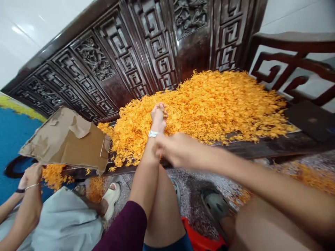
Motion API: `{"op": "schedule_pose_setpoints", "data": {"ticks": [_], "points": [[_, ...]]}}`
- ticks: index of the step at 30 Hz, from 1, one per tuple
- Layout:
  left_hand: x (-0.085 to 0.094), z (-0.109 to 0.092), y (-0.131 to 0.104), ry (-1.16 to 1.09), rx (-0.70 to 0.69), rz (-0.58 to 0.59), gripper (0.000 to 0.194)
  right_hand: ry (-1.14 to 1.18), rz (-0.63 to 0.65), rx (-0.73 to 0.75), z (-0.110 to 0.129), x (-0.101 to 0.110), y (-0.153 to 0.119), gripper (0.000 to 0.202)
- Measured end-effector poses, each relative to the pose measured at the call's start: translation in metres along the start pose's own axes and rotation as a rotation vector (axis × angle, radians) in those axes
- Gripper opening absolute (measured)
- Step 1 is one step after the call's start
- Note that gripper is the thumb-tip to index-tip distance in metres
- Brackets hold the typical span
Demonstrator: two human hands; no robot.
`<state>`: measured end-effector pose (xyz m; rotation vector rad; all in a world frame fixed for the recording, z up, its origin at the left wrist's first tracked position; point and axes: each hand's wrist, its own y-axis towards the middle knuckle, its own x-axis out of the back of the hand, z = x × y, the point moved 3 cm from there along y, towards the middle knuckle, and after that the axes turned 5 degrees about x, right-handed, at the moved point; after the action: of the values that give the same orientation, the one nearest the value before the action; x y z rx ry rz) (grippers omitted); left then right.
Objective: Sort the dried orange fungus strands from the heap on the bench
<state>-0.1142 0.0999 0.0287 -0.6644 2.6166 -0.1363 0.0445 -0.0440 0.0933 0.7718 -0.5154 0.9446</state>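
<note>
Handling orange pieces at dark carved bench; entry as flwg:

L hand: at near-mid part of heap, w/ pale watch on wrist; fingers curled in, grip narrow; poss. a piece btw fingertips, too small to confirm; R hand: blurred, nearer camera, overlapping L wrist in view; fingers look bunched; can't tell if holding anything;

Main stock: orange pieces, frilly, loose, qty v. large; heaped along seat, up agst backrest, highest twd R; more scattered on floor, both sides;

Adjacent: cardboard, torn, worn, at L end of heap; co-worker's hands close by its lower L corner, contents not visible; pale sandal below; red item low ctr, partly hidden;

Progress, est.: work looks under way, not finished; heap remains big; finished vs unfinished pcs can't be told apart, all one colour, mixed in one mass; no sorted set discernible, so amt done unknown; amt left prob. large, if heap is the backlog; if heap is output, much done already.
</note>
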Motion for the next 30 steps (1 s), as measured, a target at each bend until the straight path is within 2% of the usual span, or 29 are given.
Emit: {"op": "schedule_pose_setpoints", "data": {"ticks": [1,3,4,5,6,7,9,10,12,14,16,20,26,30], "points": [[0.004,0.0,0.005,-0.008,0.012,-0.04,0.013,0.062,0.216,0.154,0.025,-0.018,-0.003,0.021],[0.011,-0.001,0.011,-0.007,0.014,-0.075,0.01,0.172,0.463,0.333,0.057,-0.038,-0.01,0.014],[0.013,-0.003,0.011,0.004,0.002,-0.056,0.008,0.259,0.503,0.348,0.062,-0.039,-0.01,0.009],[0.015,-0.004,0.01,0.017,-0.016,-0.021,0.006,0.37,0.45,0.299,0.058,-0.032,-0.007,0.006],[0.016,-0.006,0.007,0.027,-0.043,0.017,0.005,0.503,0.308,0.203,0.046,-0.019,-0.002,0.006],[0.017,-0.008,0.003,0.031,-0.069,0.053,0.008,0.639,0.099,0.081,0.027,-0.001,0.004,0.01],[0.017,-0.011,-0.004,0.018,-0.087,0.114,0.016,0.853,-0.454,-0.185,-0.023,0.04,0.006,0.018],[0.016,-0.011,-0.008,0.003,-0.072,0.145,0.02,0.912,-0.648,-0.292,-0.047,0.056,0.004,0.019],[0.01,-0.01,-0.015,-0.037,-0.01,0.217,0.025,1.012,-0.907,-0.51,-0.087,0.073,-0.006,0.014],[0.002,-0.009,-0.02,-0.078,0.035,0.281,0.027,1.077,-0.996,-0.694,-0.11,0.071,-0.016,0.005],[-0.007,-0.007,-0.025,-0.102,0.062,0.324,0.029,1.064,-0.961,-0.749,-0.116,0.06,-0.02,0.004],[-0.024,0.002,-0.037,-0.082,0.114,0.39,0.031,0.739,-0.814,-0.595,-0.105,0.043,-0.013,0.019],[-0.039,0.014,-0.054,-0.054,0.117,0.497,0.023,0.248,-0.785,-0.516,-0.116,0.041,-0.011,0.034],[-0.044,0.014,-0.059,-0.04,0.1,0.526,0.019,0.042,-0.718,-0.418,-0.124,0.042,-0.013,0.024]]}}
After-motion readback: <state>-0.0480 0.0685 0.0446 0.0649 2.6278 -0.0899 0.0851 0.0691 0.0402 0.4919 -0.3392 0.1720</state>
